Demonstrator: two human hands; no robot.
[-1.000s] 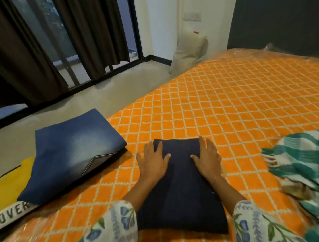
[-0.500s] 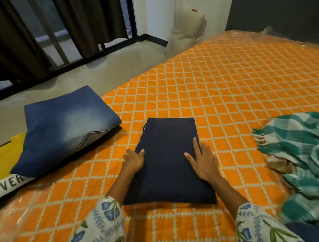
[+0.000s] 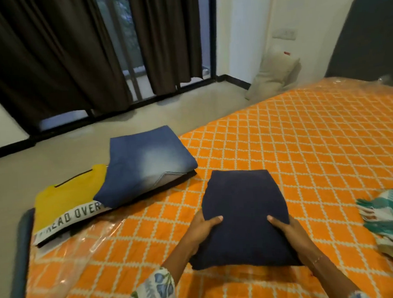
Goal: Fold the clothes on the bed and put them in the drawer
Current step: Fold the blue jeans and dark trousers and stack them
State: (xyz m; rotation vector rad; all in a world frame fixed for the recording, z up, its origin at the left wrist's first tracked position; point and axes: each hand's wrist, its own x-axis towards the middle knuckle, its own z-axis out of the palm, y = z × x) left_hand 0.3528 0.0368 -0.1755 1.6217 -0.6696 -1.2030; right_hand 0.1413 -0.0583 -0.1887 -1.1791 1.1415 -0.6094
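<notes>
My left hand [image 3: 202, 230] and right hand [image 3: 287, 229] each grip a side of the folded navy garment [image 3: 242, 215], thumbs on top and fingers tucked under, near the bed's [image 3: 307, 155] near edge. At the right edge I see a crumpled green-and-white striped cloth [image 3: 391, 219]. Farther along the left edge, the folded blue jeans [image 3: 145, 164] overlap a folded yellow shirt [image 3: 66, 199] near the bed's near-left corner.

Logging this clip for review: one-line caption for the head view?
Both hands, left hand and right hand, grip a folded navy garment above the orange bedspread, beside folded jeans.
</notes>
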